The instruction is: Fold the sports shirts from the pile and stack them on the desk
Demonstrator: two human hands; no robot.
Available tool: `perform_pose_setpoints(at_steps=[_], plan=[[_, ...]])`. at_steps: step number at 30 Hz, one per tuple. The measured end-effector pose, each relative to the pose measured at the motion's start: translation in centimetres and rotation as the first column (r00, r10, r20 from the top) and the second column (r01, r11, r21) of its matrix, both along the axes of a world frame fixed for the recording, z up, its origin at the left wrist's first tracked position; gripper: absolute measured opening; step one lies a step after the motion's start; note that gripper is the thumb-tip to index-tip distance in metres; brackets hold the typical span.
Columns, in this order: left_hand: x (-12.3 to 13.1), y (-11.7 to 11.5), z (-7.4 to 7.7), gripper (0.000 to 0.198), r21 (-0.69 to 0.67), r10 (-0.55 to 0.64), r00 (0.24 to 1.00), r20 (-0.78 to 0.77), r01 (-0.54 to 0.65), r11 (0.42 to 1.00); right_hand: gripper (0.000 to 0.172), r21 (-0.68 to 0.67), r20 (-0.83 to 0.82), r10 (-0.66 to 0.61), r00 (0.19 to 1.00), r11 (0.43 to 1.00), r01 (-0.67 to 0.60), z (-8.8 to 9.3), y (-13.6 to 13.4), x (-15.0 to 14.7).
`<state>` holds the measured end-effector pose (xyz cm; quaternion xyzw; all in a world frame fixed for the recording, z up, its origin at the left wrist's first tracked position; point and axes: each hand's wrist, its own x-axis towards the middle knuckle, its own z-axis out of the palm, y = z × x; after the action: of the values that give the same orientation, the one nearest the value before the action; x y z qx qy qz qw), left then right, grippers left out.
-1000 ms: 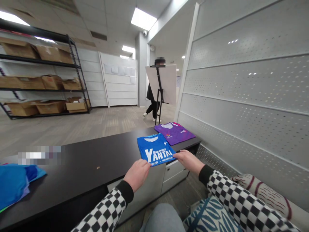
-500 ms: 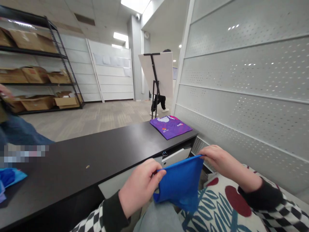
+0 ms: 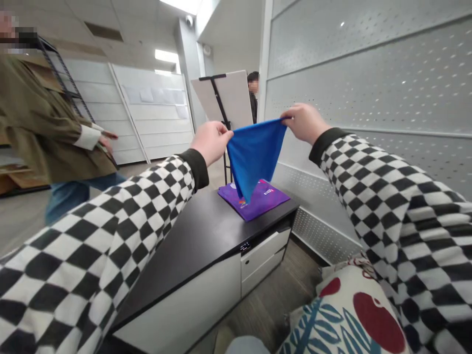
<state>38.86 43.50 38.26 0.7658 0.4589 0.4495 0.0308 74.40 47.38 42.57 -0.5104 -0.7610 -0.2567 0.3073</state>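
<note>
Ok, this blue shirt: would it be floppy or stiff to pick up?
Probably very floppy: the blue shirt sags into a hanging V between the left hand and right hand. It likely weighs little, since a light pinch at each end seems to carry it. The thin fabric would probably bunch rather than hold shape.

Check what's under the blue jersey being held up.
Under the blue jersey, a folded purple jersey lies on the black countertop; the hanging corner hides part of its print.

Co-worker in olive coat & jeans (image 3: 44, 123) at L of view. Blk-top cabinet w/ white drawers (image 3: 191, 246), purple tee (image 3: 254, 201) flat on top. 2nd person (image 3: 253, 91) beyond white board (image 3: 230, 93) on blk easel (image 3: 220, 108). Perf. white wall panel (image 3: 368, 64) R; patterned cushion (image 3: 354, 314) low R.
</note>
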Motion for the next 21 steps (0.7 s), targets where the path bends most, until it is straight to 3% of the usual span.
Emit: perform_pose_setpoints(at_steps=[2,4,6,8,10,13,15,16,18,21], plan=[[0.9,2.4,0.7,0.033,0.005,0.028,0.999,-0.016,-0.028,1.0,0.037,0.023,-0.035,-0.058,0.998,0.998,0.059,0.1,2.3,0.3],[1.7,4.1,-1.3,0.03,-0.015,0.046,0.998,-0.04,-0.046,0.999,0.032,-0.006,-0.051,-0.12,0.991,0.993,0.12,-2.6,3.9,0.6],[2.6,4.7,-5.7,0.026,-0.034,0.051,0.993,-0.108,-0.055,0.998,0.029,-0.098,-0.041,-0.185,0.982,0.979,0.181,-7.7,4.6,0.7],[3.6,4.2,-11.7,0.028,-0.077,0.043,0.975,-0.217,-0.061,0.995,0.03,-0.246,0.01,-0.236,0.972,0.941,0.232,-14.2,4.4,0.7],[4.5,2.8,-18.1,0.031,-0.227,-0.018,0.949,-0.314,-0.057,0.972,0.034,-0.395,0.062,-0.269,0.961,0.878,0.271,-21.0,3.3,0.7],[4.7,-1.3,-25.8,0.033,-0.456,-0.178,0.924,-0.338,0.004,0.89,0.045,-0.561,0.05,-0.291,0.955,0.783,0.268,-29.9,0.3,1.3],[3.2,-5.3,-29.0,0.037,-0.435,-0.282,0.916,-0.287,0.137,0.89,0.059,-0.56,-0.066,-0.309,0.949,0.798,0.221,-34.4,-2.8,2.1],[1.8,-7.6,-30.1,0.038,-0.439,-0.332,0.915,-0.229,0.208,0.874,0.063,-0.527,-0.149,-0.298,0.943,0.831,0.179,-36.2,-4.8,2.5],[-1.8,-12.6,-31.6,0.04,-0.446,-0.317,0.945,-0.085,0.249,0.86,0.072,-0.466,-0.315,-0.255,0.914,0.88,0.085,-39.3,-10.0,3.0],[-7.8,-19.8,-33.2,0.033,-0.343,-0.19,0.981,0.024,0.187,0.921,0.078,-0.494,-0.514,-0.269,0.814,0.869,-0.025,-43.8,-19.1,2.1]])
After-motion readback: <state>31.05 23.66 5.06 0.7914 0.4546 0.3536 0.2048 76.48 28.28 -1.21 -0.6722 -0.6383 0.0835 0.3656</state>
